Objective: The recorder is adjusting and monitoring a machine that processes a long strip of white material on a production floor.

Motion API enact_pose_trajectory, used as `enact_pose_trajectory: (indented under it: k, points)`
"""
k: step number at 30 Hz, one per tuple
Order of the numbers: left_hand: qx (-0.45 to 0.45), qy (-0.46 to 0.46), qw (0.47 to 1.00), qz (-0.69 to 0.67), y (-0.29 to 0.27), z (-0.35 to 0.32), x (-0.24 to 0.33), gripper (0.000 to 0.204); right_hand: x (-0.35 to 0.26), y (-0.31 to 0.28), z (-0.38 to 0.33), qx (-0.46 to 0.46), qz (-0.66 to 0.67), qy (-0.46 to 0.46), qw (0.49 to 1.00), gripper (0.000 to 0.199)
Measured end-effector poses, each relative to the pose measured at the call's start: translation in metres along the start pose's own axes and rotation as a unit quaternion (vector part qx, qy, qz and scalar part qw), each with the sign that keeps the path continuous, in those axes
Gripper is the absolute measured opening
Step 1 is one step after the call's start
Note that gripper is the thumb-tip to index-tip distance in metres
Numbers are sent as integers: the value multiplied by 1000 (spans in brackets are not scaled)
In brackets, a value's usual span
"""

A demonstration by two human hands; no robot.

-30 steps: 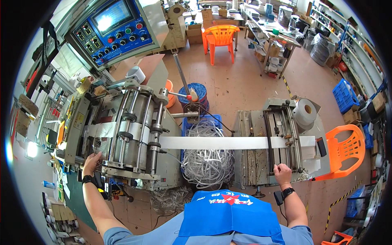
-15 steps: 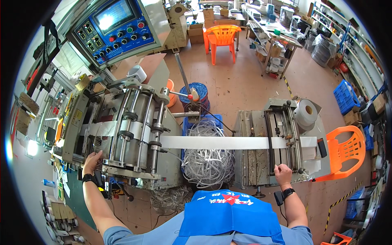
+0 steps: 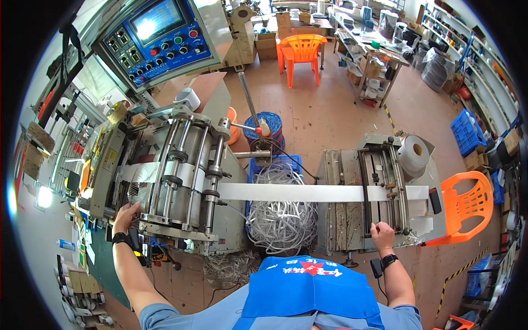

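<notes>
A wide white strip runs flat between a roller machine on the left and a smaller grey feeder unit on the right. My left hand rests on the near edge of the roller machine's frame, fingers curled on it. My right hand grips the near edge of the feeder unit. A white roll sits at the feeder's far right corner. Both wrists wear dark bands.
A blue crate of tangled white strip scraps sits under the strip. A blue control panel with a screen and buttons stands behind the rollers. Orange plastic chairs stand at right and at the back. Shelves line the right wall.
None of the hands, strip or machines has visibly moved; only the view shifts slightly.
</notes>
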State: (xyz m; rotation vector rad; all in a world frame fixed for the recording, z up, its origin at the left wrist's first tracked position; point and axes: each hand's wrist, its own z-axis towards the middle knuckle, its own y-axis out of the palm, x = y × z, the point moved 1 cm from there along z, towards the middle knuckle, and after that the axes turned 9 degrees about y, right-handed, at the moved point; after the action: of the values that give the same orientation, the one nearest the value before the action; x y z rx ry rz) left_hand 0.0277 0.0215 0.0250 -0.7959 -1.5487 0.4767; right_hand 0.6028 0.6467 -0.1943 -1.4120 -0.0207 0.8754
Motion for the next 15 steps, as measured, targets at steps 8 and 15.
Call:
enact_pose_trajectory:
  k: [8, 15]
  points:
    - [-46, -7, 999, -12, -5, 4, -1, 49, 0, 1, 0, -3, -6, 0, 1000, 28]
    - [-50, -13, 998, -42, -4, 3, -6, 51, 4, 4, 0, 0, -8, -14, 1000, 31]
